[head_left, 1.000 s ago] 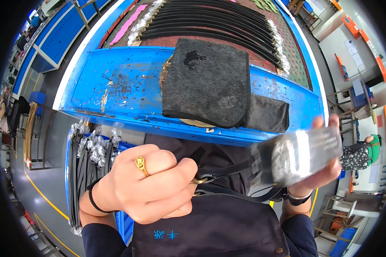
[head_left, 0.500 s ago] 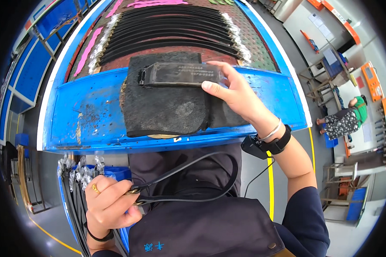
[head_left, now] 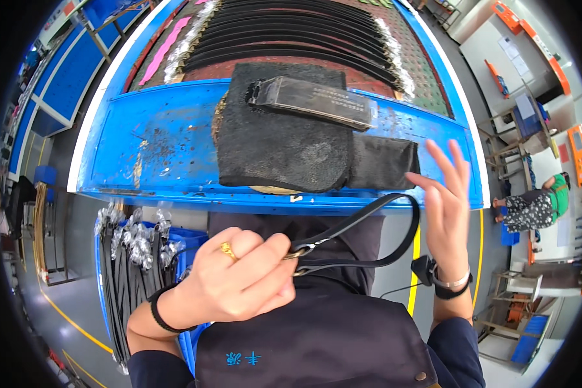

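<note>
My left hand (head_left: 246, 275), with a ring on one finger, is closed on a black leather strap (head_left: 385, 253) with brass-coloured metal fittings. The strap bends into a loop that reaches to the right above my apron. My right hand (head_left: 445, 194) is raised with its fingers spread, holding nothing, near the loop and the table's front edge. On the blue table, a dark rectangular block (head_left: 320, 102) with a clear-looking casing rests on a worn black pad (head_left: 284, 145). A smaller dark cloth (head_left: 383, 161) lies to the pad's right.
Several black straps (head_left: 291, 48) with plastic-wrapped ends lie in rows on the blue-framed table (head_left: 149, 142). Below its left side, a blue bin (head_left: 181, 258) holds more black straps (head_left: 132, 271). A person in green (head_left: 543, 204) bends over at the far right.
My right hand has let go of the dark block and drawn back toward me, fingers opening. My left hand has moved right and up with the strap. The view has shifted slightly.
</note>
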Tool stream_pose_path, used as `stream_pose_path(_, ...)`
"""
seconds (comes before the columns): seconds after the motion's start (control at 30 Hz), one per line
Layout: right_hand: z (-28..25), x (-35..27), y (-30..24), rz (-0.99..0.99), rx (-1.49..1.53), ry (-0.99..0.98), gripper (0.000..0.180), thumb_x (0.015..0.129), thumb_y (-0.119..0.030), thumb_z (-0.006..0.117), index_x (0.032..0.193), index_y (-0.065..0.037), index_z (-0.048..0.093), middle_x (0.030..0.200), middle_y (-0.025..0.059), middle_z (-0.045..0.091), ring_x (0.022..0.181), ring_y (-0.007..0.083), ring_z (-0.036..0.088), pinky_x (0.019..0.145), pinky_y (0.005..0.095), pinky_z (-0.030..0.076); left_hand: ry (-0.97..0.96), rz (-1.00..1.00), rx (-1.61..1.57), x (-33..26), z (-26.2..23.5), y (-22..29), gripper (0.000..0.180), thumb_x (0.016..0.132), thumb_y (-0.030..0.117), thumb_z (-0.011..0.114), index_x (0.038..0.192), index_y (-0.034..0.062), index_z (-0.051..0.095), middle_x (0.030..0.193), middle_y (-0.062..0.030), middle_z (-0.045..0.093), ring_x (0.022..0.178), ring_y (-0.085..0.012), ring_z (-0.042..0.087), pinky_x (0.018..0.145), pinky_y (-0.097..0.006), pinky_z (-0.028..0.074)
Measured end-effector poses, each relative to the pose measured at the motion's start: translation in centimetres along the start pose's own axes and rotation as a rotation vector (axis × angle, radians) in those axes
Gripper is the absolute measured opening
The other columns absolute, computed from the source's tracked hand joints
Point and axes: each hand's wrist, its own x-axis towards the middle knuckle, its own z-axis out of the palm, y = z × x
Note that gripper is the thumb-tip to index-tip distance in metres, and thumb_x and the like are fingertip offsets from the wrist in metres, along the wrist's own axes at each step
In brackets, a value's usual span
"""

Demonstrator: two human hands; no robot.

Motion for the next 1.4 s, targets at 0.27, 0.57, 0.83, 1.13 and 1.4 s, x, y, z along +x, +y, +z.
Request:
stream_pose_path(0.27, -0.1, -3.6, -6.8, -0.503, 0.100, 0.084, 0.061, 0.053, -0.048, 0.060, 0.108, -0.021, 0.065, 0.128, 0.0000, 0.047, 0.127, 0.0390, 0.024, 0.101, 0.0631, 0.005, 0.046, 0.050, 0.054, 1.2, 0.4, 0.9, 0.020, 0.053, 0.008, 0.064, 0.072, 0.0019, 0.060, 0.084, -0.0097, 0.056, 0.057, -0.0145, 0.045, 0.044, -0.023, 0.036)
stream_pose_path(0.57, 0.1, -3.5, -7.0, -0.495, 0.192, 0.084, 0.057, 0.057, -0.048, 0.059, 0.108, -0.022, 0.064, 0.128, 0.0019, 0.047, 0.126, 0.0402, 0.024, 0.101, 0.0627, 0.005, 0.006, 0.079, 0.084, 1.1, -0.1, 1.3, 0.017, 0.055, 0.010, 0.063, 0.070, 0.0027, 0.061, 0.086, -0.0132, 0.059, 0.056, -0.0179, 0.049, 0.046, -0.026, 0.039)
stream_pose_path(0.83, 0.4, -2.2, -6.0, -0.603, 0.064, 0.114, 0.053, 0.090, -0.053, 0.030, 0.101, -0.018, 0.068, 0.138, 0.0187, 0.030, 0.129, 0.0444, 0.015, 0.105, 0.0532, 0.008, 0.010, 0.111, 0.100, 0.9, 0.3, 1.2, 0.017, 0.058, 0.013, 0.063, 0.070, 0.0025, 0.062, 0.083, -0.0122, 0.059, 0.055, -0.0168, 0.048, 0.045, -0.025, 0.035)
stream_pose_path(1.13, -0.5, -1.1, -4.5, -0.385, 0.467, 0.075, 0.052, 0.091, -0.049, 0.031, 0.105, -0.013, 0.065, 0.136, 0.0223, 0.032, 0.130, 0.0428, 0.020, 0.105, 0.0506, 0.011, -0.033, 0.107, 0.116, 0.6, 0.1, 1.0, 0.013, 0.056, 0.013, 0.060, 0.066, 0.0048, 0.059, 0.083, -0.0079, 0.059, 0.057, -0.0168, 0.048, 0.049, -0.027, 0.035)
stream_pose_path(1.4, 4.0, 0.3, 2.9, 0.006, -0.135, -0.024, 0.034, 0.091, -0.030, 0.042, 0.105, -0.008, 0.064, 0.136, 0.0147, 0.036, 0.132, 0.0329, 0.020, 0.105, 0.0505, 0.010, -0.072, -0.093, -0.166, 1.5, -2.7, -0.4, 0.024, 0.042, 0.006, 0.055, 0.065, 0.0090, 0.061, 0.073, -0.0031, 0.059, 0.057, -0.0191, 0.048, 0.051, -0.030, 0.036)
